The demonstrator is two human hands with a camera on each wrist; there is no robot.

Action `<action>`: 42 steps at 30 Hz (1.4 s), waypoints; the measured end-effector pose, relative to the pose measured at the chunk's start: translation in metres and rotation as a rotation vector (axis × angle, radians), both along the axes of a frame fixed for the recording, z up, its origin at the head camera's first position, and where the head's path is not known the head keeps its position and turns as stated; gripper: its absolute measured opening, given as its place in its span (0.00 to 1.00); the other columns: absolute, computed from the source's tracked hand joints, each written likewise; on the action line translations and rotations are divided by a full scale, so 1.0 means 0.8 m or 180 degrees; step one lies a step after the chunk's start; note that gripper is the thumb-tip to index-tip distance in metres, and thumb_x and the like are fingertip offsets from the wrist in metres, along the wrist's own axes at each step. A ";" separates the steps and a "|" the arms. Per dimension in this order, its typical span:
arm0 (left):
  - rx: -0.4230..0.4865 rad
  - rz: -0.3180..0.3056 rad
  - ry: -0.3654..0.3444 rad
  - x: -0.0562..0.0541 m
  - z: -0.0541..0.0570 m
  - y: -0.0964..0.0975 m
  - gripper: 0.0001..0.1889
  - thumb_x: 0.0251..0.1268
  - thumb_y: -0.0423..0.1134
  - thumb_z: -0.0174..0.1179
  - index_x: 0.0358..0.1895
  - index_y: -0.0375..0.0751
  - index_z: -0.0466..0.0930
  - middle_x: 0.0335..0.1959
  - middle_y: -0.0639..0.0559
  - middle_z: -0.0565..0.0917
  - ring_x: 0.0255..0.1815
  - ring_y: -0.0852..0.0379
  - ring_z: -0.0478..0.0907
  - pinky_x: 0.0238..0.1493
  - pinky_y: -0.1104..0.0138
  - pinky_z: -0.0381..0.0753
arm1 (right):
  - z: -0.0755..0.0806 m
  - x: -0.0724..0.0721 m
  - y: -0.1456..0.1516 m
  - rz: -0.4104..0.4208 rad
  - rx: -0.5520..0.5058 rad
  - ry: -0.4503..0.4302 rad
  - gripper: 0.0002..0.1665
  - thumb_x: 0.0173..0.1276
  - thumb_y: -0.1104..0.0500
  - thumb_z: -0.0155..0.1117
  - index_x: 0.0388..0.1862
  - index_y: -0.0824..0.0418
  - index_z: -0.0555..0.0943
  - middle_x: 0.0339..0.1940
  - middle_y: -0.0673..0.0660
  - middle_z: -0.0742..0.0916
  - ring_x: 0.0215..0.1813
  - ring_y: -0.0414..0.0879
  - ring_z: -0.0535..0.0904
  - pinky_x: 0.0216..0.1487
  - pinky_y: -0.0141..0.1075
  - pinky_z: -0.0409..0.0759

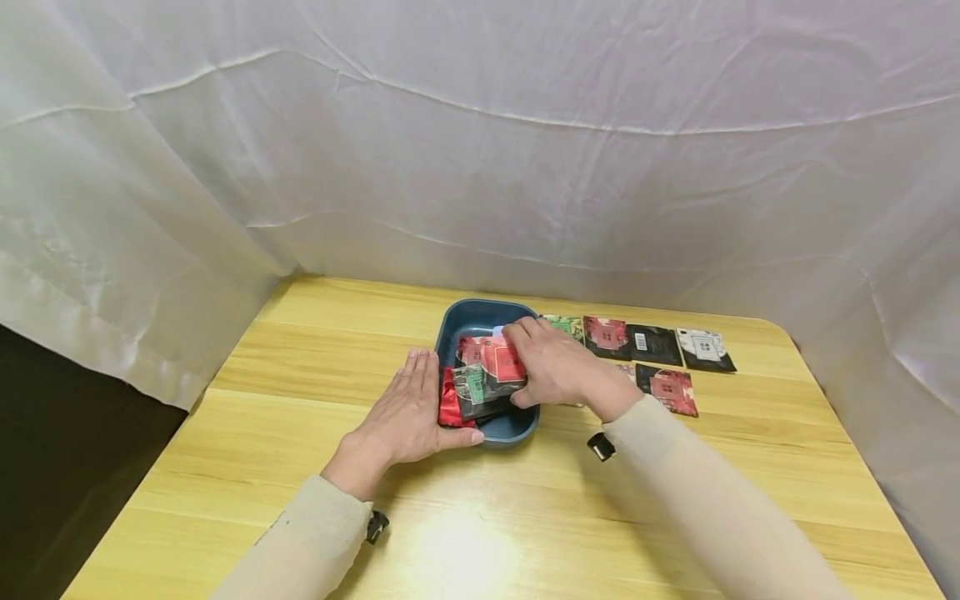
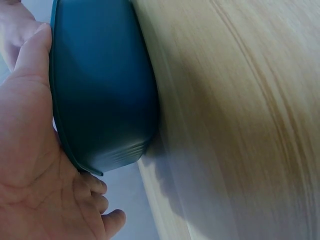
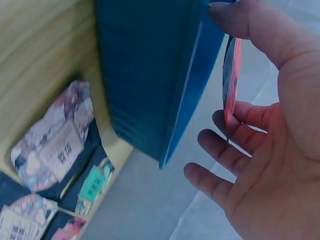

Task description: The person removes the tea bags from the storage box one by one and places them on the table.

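Observation:
A blue plastic bin stands on the table with several flat packets inside. My right hand holds a red-and-black packet over the bin. In the right wrist view that packet is seen edge-on between thumb and fingers. Under it lie a green-and-black packet and a shiny red packet. My left hand rests along the bin's left rim, fingers straight and thumb across the near corner. The left wrist view shows the palm against the bin's outer wall.
Right of the bin, packets lie in two rows: a red one, a black one with a barcode, a white-and-black one and another red one nearer. My right forearm partly covers the nearer row. A pale curtain hangs behind the table.

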State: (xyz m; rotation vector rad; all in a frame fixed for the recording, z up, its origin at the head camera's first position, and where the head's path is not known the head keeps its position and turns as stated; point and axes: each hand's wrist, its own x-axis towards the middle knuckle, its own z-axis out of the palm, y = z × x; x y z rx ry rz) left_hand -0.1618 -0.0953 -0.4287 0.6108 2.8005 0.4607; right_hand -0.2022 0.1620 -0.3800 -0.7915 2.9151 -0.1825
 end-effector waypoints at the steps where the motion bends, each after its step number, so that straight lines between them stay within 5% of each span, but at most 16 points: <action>1: 0.0003 0.0002 0.0003 0.000 0.000 0.000 0.75 0.53 0.86 0.58 0.85 0.30 0.36 0.88 0.34 0.39 0.89 0.39 0.33 0.87 0.48 0.45 | 0.002 0.000 0.004 -0.0015 -0.0036 -0.0006 0.59 0.53 0.42 0.83 0.77 0.65 0.66 0.72 0.64 0.75 0.70 0.59 0.74 0.74 0.55 0.75; 23: -0.0001 0.0075 -0.0056 -0.002 -0.001 -0.003 0.76 0.52 0.86 0.58 0.85 0.30 0.35 0.88 0.35 0.39 0.89 0.40 0.33 0.88 0.48 0.44 | 0.007 0.014 0.105 -0.0384 -0.0170 0.0159 0.59 0.50 0.46 0.84 0.76 0.66 0.67 0.71 0.65 0.77 0.69 0.62 0.75 0.72 0.61 0.74; 30: -0.0011 0.0051 -0.0028 -0.004 -0.001 -0.001 0.76 0.52 0.86 0.58 0.85 0.30 0.36 0.88 0.34 0.39 0.89 0.39 0.34 0.87 0.47 0.44 | 0.001 0.026 0.176 -0.0688 -0.0171 -0.0007 0.60 0.53 0.47 0.83 0.77 0.68 0.63 0.68 0.69 0.77 0.65 0.65 0.76 0.65 0.64 0.77; 42: 0.0018 0.0058 -0.0029 -0.003 0.000 -0.002 0.75 0.54 0.84 0.60 0.85 0.28 0.36 0.88 0.33 0.41 0.89 0.38 0.35 0.87 0.46 0.45 | -0.015 0.049 0.315 -0.1060 0.0380 -0.0078 0.59 0.50 0.44 0.84 0.70 0.74 0.66 0.61 0.75 0.78 0.60 0.71 0.76 0.54 0.69 0.78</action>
